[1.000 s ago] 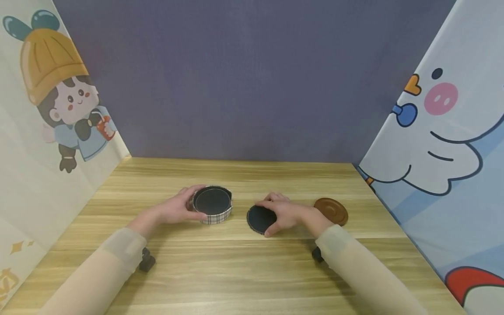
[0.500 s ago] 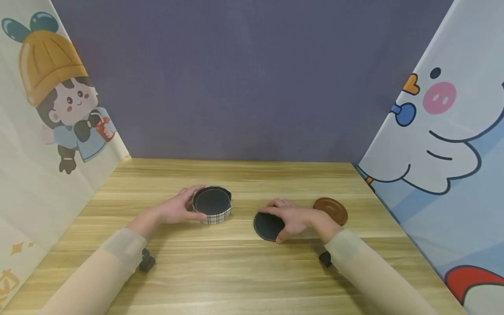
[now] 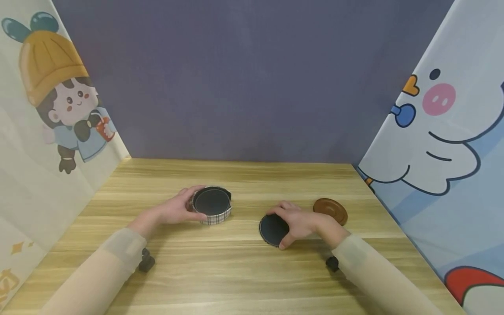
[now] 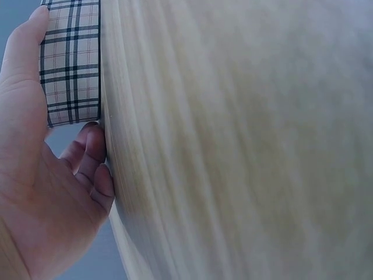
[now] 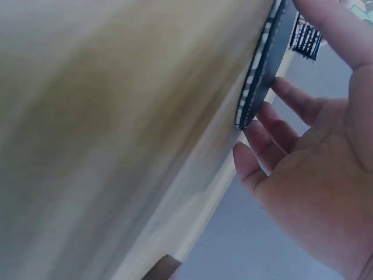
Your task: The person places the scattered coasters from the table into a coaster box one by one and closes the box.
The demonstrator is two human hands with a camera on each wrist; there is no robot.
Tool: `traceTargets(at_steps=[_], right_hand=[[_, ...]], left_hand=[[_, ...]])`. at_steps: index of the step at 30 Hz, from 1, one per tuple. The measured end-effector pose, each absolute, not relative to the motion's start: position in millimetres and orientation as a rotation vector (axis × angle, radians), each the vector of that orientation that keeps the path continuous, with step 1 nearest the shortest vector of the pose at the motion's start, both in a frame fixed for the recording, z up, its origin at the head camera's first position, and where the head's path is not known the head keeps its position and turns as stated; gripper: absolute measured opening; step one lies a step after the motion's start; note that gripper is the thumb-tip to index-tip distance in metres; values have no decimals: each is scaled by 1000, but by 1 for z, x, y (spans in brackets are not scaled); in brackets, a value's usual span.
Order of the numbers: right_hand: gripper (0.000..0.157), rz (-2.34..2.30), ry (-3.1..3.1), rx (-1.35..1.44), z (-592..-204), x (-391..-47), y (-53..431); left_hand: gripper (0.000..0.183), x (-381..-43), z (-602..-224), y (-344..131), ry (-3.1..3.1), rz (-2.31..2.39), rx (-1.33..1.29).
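In the head view my left hand (image 3: 175, 210) grips a round plaid coaster holder (image 3: 218, 218) from its left side, thumb on the near wall and fingers round the back. A black disc with a stitched ring fills its top. The plaid wall (image 4: 71, 64) shows close up in the left wrist view. To the right, my right hand (image 3: 298, 222) holds a round black coaster (image 3: 271, 229) by its edges, between thumb and fingers. Seen side-on in the right wrist view, the coaster (image 5: 269, 67) is thin, with a black-and-white edge, close over the table.
A round brown saucer-like disc (image 3: 327, 206) with a raised ring lies behind my right wrist. The wood-grain table (image 3: 220, 271) ends at a plain grey-blue panel (image 3: 252, 78) at the back. Cartoon-printed panels stand at left and right.
My right hand has moved right and a little toward me, carrying the black coaster away from the plaid holder. My left hand and the holder have stayed in place.
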State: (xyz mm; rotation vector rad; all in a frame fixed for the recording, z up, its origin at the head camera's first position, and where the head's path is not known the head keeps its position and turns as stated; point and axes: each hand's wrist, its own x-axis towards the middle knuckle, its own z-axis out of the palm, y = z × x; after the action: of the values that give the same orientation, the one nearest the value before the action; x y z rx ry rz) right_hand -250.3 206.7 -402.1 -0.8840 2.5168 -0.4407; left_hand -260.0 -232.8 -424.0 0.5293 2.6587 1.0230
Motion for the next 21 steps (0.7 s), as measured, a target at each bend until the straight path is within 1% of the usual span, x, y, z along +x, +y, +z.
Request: traceTargets(at_steps=[11,18,21], right_hand=[[106,-501,2559,-855,-411,-248,218],[116,-465,2570,-942,-415,-248,225],[116,-440,2573,-961,-415,-248,226]], left_hand=[[116,-261,-426,-234,2672,1000,515],[116,-262,-427,-233,2676,989,524],[115,-262,-425,-232,2671,996,522]])
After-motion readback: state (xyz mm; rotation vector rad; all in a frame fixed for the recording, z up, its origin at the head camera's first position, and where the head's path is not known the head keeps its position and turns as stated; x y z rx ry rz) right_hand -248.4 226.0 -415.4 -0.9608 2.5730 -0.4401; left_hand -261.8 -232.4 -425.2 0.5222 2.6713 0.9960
